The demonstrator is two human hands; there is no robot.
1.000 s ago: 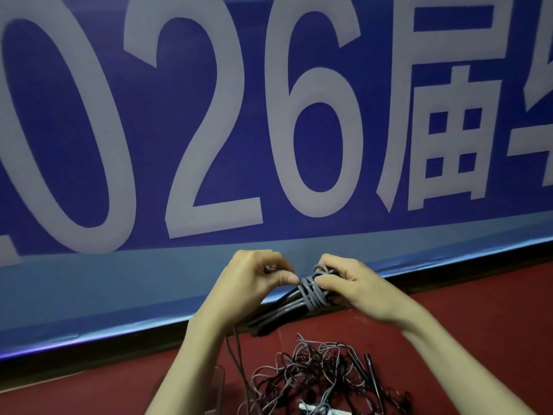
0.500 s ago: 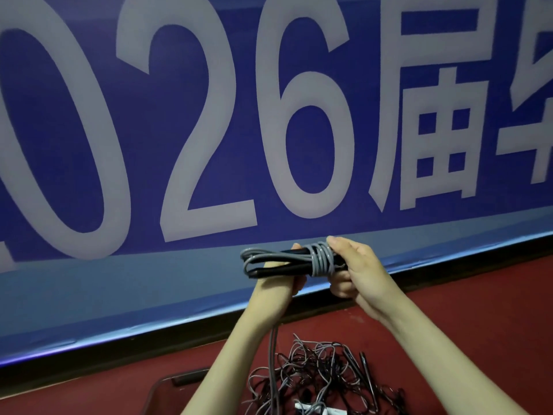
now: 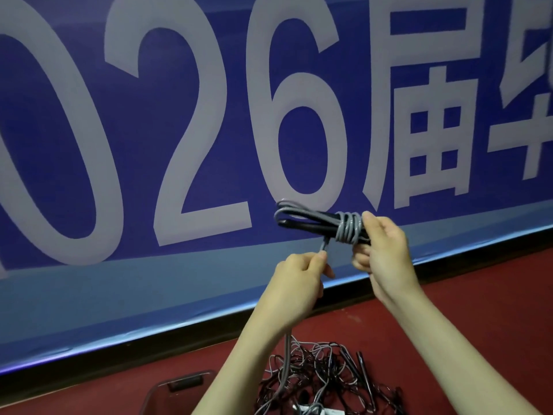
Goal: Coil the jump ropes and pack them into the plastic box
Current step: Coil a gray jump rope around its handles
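A coiled grey jump rope point(image 3: 314, 220) with black handles is held up in front of the banner, grey turns wrapped round its right end. My right hand point(image 3: 380, 250) grips that wrapped end. My left hand point(image 3: 299, 277) sits just below the bundle and pinches the rope's loose grey tail, which hangs down past my forearm. On the red floor below lies a tangle of more jump ropes point(image 3: 323, 378). The corner of the clear plastic box point(image 3: 179, 387) shows at the bottom, left of the tangle.
A large blue banner point(image 3: 179, 130) with pale numerals and characters fills the wall ahead. Its black lower edge point(image 3: 119, 354) meets the red floor point(image 3: 493, 310). A small white item point(image 3: 329, 411) lies at the bottom edge among the ropes.
The bundle rose from low and slanted to level in front of the banner. My left hand left the bundle and dropped below it, now pinching the loose tail. The box corner came into view.
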